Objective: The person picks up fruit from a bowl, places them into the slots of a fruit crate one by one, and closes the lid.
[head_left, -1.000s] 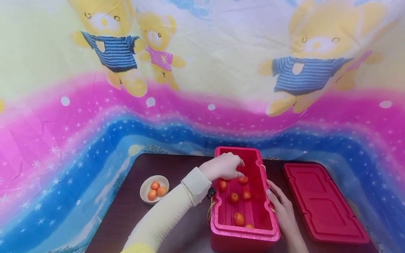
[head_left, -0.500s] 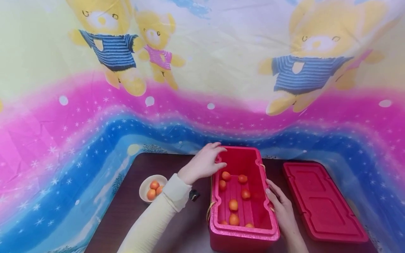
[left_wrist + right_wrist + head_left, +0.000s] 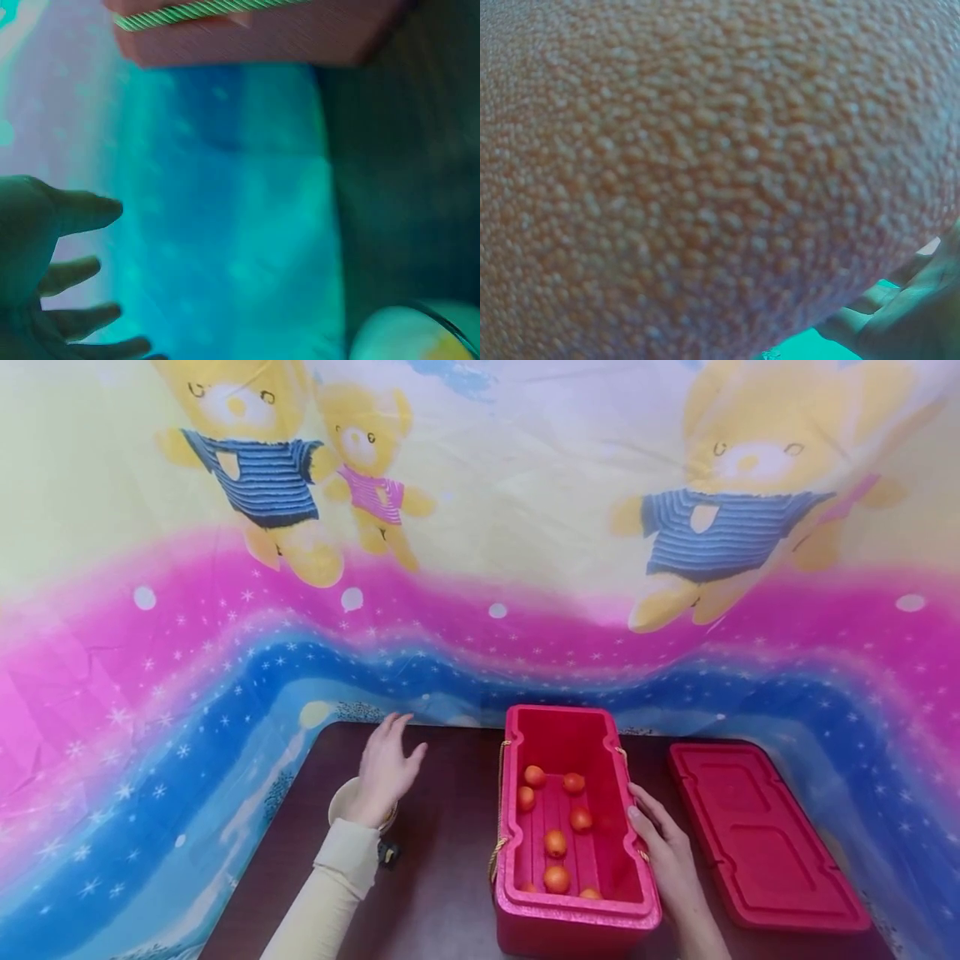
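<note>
My left hand point(image 3: 384, 772) hovers over the cream bowl point(image 3: 339, 800), fingers spread, holding nothing. It hides most of the bowl; the left wrist view shows part of the bowl point(image 3: 390, 334) with something orange-yellow inside. My right hand point(image 3: 670, 852) rests against the outer right side of a red foam box point(image 3: 577, 917), thumb near the rim and fingers fairly straight. Several small orange fruits point(image 3: 555, 843) lie on the box floor. In the right wrist view the pebbled box wall point(image 3: 705, 165) fills most of the picture, with fingers point(image 3: 885, 300) at its lower right edge.
The red lid point(image 3: 772, 835) lies flat on the dark table point(image 3: 442, 860), right of the box. Gold cord handles point(image 3: 497, 858) hang on the box's sides. A patterned cloth point(image 3: 480, 568) with bears forms the backdrop behind the table.
My left hand has moved left, from over the box to over the bowl. More fruits show in the box, and one near the front has shifted. My right hand has stayed at the box.
</note>
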Demonstrator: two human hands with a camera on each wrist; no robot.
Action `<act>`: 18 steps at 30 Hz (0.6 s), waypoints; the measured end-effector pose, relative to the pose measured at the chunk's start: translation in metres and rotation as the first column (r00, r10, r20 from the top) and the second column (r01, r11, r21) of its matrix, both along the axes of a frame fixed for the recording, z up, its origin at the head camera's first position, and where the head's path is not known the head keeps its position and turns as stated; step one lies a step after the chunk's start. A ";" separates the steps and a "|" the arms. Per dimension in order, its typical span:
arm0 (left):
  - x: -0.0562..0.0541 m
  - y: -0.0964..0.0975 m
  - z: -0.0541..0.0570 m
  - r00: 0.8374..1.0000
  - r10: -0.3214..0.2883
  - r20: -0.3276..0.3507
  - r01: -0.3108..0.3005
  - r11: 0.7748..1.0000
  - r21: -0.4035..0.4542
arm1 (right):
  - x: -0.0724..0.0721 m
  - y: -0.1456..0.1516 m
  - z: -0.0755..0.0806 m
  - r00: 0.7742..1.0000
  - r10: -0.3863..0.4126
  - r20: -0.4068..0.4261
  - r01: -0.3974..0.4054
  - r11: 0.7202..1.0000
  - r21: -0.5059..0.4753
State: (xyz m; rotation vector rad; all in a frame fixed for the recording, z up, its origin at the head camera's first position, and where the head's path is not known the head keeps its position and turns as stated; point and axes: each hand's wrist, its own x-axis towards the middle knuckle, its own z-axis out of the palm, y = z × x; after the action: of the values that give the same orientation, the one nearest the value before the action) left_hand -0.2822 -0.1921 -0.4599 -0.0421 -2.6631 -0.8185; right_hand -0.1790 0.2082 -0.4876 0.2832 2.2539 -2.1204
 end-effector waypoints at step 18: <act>0.019 -0.069 -0.091 0.975 0.184 0.127 -0.189 0.982 0.025 | 0.000 0.000 0.001 1.000 0.004 0.009 -0.004 1.000 -0.004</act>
State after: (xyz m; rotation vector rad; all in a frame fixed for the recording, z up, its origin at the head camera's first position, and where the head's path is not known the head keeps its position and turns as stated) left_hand -0.2630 -0.2615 -0.5513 0.2728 -2.7137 -0.8332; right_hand -0.1786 0.2086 -0.4868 0.2876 2.2432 -2.1168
